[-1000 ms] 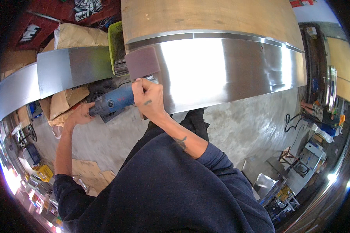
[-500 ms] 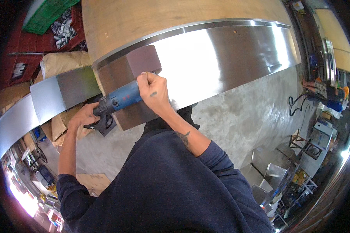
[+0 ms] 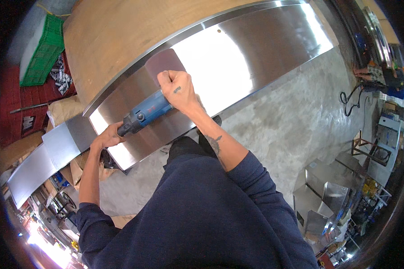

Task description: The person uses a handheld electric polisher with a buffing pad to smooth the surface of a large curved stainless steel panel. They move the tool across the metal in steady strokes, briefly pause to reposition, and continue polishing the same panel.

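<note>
Since the wooden table [image 3: 112, 49] props the steel sheet [image 3: 224, 67], it probably won't wobble; over its left part, the blue power tool [image 3: 151, 113] is held two-handed (likely for control), right hand [image 3: 177, 91] clenched up front, left hand [image 3: 106, 137] gripping the tail, purple drum [image 3: 164, 62] at the far end.

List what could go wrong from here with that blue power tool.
1. The bare right hand grips the blue power tool close to the purplish drum; a slip could mean skin contact.
2. The drum sits near the far edge of the metal sheet, so it might catch there.
</note>
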`<move>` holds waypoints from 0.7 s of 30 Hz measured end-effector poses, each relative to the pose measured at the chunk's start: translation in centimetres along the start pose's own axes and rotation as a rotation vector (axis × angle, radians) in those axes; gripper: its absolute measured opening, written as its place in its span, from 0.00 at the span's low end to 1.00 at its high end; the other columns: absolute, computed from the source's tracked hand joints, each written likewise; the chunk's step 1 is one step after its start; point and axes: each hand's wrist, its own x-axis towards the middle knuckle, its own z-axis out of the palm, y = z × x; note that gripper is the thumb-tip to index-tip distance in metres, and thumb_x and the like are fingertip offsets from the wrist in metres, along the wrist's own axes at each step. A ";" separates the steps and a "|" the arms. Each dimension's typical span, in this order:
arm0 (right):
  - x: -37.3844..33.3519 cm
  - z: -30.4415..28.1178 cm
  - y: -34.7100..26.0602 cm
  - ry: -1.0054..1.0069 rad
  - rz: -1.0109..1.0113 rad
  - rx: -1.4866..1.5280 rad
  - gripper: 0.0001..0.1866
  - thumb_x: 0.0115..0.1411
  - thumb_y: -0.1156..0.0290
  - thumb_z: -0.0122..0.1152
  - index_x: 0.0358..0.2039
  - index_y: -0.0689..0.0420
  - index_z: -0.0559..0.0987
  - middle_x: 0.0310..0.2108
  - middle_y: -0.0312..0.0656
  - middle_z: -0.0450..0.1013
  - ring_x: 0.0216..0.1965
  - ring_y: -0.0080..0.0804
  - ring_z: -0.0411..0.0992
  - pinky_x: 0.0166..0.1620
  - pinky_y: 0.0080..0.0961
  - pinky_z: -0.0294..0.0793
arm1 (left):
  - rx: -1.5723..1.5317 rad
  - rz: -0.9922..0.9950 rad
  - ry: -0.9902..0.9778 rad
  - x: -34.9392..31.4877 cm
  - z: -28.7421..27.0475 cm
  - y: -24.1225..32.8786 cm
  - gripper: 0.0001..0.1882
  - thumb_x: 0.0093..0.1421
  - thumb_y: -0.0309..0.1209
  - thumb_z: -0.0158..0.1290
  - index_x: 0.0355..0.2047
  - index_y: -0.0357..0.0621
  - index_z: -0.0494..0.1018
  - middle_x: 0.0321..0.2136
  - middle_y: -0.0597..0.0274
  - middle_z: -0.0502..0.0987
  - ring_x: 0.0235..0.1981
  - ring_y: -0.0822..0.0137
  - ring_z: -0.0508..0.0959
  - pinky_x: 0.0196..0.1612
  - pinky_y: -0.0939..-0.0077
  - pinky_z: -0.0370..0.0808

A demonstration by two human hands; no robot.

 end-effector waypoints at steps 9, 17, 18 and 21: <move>4.7 -10.4 0.6 0.068 0.037 -0.003 0.25 0.64 0.64 0.56 0.14 0.65 0.67 0.12 0.34 0.58 0.19 0.17 0.58 0.21 0.29 0.59 | -0.058 0.034 -0.006 5.7 0.8 9.2 0.24 0.51 0.22 0.59 0.51 0.38 0.74 0.31 0.60 0.78 0.32 0.66 0.76 0.39 0.68 0.74; 8.4 -19.9 1.5 0.083 0.022 0.024 0.23 0.64 0.65 0.55 0.15 0.66 0.69 0.12 0.37 0.58 0.18 0.18 0.58 0.21 0.29 0.59 | -0.024 0.035 -0.013 10.5 0.9 18.5 0.26 0.49 0.24 0.59 0.52 0.38 0.74 0.26 0.57 0.75 0.28 0.64 0.76 0.33 0.65 0.72; 8.9 -21.1 1.4 0.083 0.044 0.027 0.22 0.63 0.65 0.55 0.16 0.67 0.69 0.12 0.39 0.57 0.19 0.18 0.57 0.22 0.31 0.60 | -0.017 0.086 -0.002 11.2 1.0 19.6 0.27 0.48 0.24 0.59 0.52 0.38 0.74 0.27 0.55 0.76 0.29 0.62 0.77 0.35 0.64 0.73; 10.2 -24.8 2.1 0.097 0.033 -0.014 0.24 0.66 0.64 0.55 0.13 0.59 0.69 0.11 0.31 0.63 0.16 0.15 0.61 0.19 0.23 0.59 | 0.008 0.205 0.038 12.8 1.7 22.3 0.27 0.46 0.24 0.58 0.51 0.37 0.74 0.28 0.50 0.78 0.32 0.56 0.79 0.39 0.62 0.74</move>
